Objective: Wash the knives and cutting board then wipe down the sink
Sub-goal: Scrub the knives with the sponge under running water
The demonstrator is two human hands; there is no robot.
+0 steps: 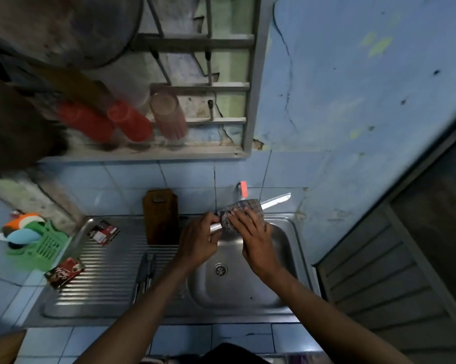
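Note:
Over the steel sink basin my left hand grips the metal handle of a serrated knife, whose blade points up and right toward the wall. My right hand holds a checked cloth wrapped around the blade near the handle. A brown wooden cutting board leans upright against the tiled wall at the back of the drainboard. Two more knives lie side by side on the ribbed drainboard, left of my left forearm.
A tap with a red handle sticks out of the wall above the basin. Two sachets lie on the drainboard. A green basket with sponges stands at the left. Red cups hang in a wall rack above.

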